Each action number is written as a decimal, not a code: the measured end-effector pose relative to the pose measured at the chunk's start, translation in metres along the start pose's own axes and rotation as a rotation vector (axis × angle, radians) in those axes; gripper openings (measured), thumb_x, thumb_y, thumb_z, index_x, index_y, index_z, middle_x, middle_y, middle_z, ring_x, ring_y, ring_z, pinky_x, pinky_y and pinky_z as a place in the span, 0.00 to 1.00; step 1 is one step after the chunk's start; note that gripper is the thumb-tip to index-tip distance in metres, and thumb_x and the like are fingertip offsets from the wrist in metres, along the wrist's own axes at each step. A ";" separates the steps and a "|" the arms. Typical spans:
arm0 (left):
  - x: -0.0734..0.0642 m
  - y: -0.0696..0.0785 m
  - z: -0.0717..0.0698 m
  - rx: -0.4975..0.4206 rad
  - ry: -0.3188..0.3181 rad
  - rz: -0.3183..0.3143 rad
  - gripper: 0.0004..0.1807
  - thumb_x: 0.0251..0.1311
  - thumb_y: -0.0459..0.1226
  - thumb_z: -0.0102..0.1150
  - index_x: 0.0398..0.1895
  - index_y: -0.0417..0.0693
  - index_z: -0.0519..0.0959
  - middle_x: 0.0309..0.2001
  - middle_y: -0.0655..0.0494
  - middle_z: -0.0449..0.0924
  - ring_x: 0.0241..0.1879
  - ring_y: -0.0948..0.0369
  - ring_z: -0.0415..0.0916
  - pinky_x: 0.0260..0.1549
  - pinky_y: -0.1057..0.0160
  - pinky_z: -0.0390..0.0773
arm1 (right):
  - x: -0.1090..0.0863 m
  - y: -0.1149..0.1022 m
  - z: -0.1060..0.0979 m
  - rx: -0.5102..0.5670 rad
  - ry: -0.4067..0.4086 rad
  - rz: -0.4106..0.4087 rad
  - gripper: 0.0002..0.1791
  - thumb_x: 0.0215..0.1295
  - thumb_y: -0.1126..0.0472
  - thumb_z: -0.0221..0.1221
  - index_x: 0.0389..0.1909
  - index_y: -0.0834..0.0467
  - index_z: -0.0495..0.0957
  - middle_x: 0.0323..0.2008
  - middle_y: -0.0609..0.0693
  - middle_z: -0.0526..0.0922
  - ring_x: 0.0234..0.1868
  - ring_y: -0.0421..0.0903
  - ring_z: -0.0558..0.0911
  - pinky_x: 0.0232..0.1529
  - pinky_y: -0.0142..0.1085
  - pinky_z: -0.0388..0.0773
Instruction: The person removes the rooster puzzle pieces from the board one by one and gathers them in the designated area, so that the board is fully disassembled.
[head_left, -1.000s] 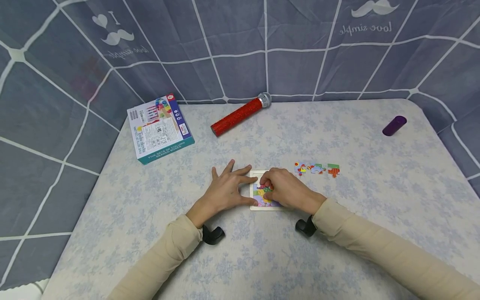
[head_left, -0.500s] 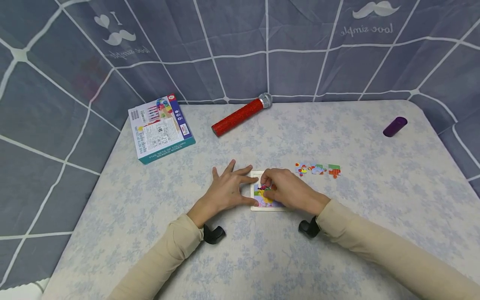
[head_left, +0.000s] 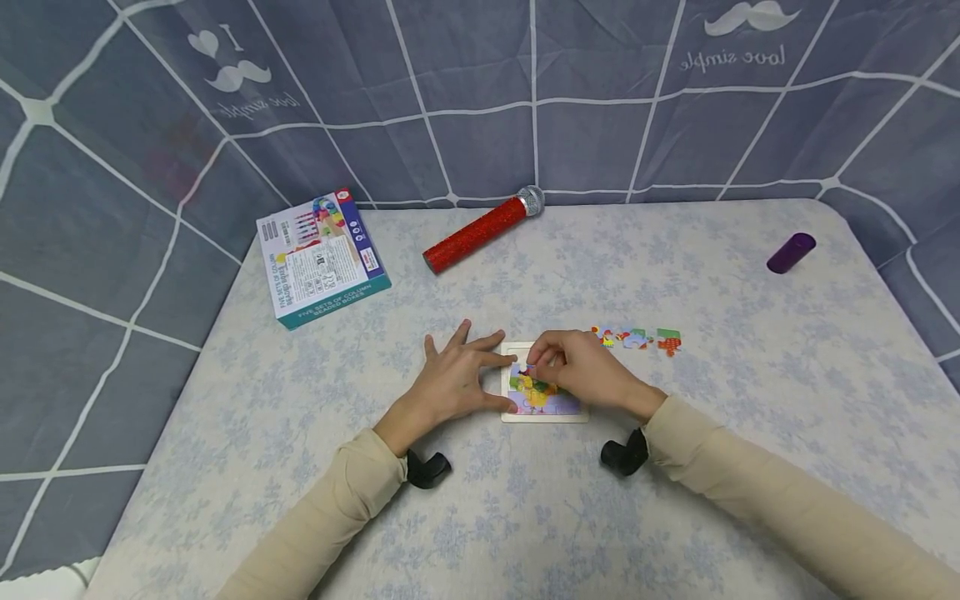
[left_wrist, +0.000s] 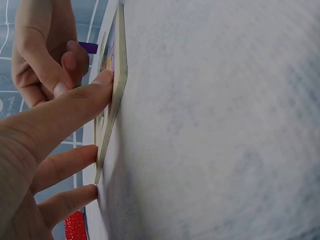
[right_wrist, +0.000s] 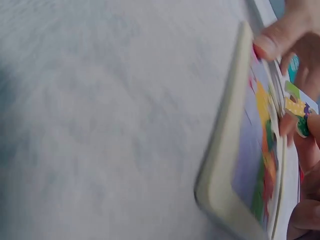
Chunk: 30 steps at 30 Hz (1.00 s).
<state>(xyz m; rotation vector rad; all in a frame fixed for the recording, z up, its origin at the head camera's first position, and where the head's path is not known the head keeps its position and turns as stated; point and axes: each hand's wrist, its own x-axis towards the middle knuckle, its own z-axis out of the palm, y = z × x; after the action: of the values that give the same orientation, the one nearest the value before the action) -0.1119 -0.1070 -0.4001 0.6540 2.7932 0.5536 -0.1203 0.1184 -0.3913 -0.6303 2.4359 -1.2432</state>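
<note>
My left hand rests spread out at the left side of a small framed jigsaw puzzle. Its thumb lies on the frame edge in the left wrist view, and other fingertips touch the border. Between thumb and fingers, my right hand pinches a puzzle piece coloured green, yellow and purple. This piece is tilted and held just above the frame. Colourful pieces fill the lower part of the frame, while part of its upper area is hidden by my right hand.
Several loose puzzle pieces lie in a row right of the frame. Farther back are a boxed bead set, a red glittery microphone and a purple cylinder. A grey checked cloth hangs behind the table.
My right hand has risen slightly off the puzzle and shifted a little right, with the piece in its fingertips, uncovering more of the picture. My left hand has stayed in place.
</note>
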 end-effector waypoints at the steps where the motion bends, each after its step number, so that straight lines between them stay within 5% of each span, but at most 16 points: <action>1: 0.000 0.000 0.000 -0.001 0.000 0.000 0.37 0.41 0.59 0.76 0.59 0.63 0.81 0.72 0.59 0.64 0.74 0.39 0.44 0.55 0.19 0.41 | -0.001 0.002 -0.003 0.010 0.000 0.019 0.04 0.63 0.65 0.62 0.38 0.55 0.81 0.30 0.45 0.82 0.27 0.44 0.77 0.32 0.36 0.73; 13: -0.001 0.000 0.000 -0.004 0.008 0.001 0.37 0.40 0.57 0.77 0.59 0.61 0.81 0.71 0.58 0.64 0.75 0.40 0.44 0.56 0.19 0.39 | -0.028 0.034 -0.039 0.025 0.072 0.194 0.04 0.64 0.62 0.64 0.38 0.57 0.82 0.32 0.50 0.83 0.34 0.47 0.79 0.35 0.34 0.74; 30: 0.000 -0.001 0.001 -0.006 -0.014 -0.004 0.38 0.41 0.58 0.76 0.60 0.62 0.80 0.72 0.59 0.63 0.75 0.41 0.42 0.57 0.20 0.38 | -0.039 0.045 -0.054 -0.160 0.119 0.258 0.04 0.60 0.61 0.66 0.36 0.56 0.85 0.29 0.45 0.84 0.33 0.44 0.78 0.38 0.38 0.71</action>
<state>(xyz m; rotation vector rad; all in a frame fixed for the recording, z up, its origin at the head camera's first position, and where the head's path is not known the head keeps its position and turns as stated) -0.1118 -0.1075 -0.4012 0.6489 2.7783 0.5553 -0.1240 0.1985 -0.3946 -0.2758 2.6328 -1.0181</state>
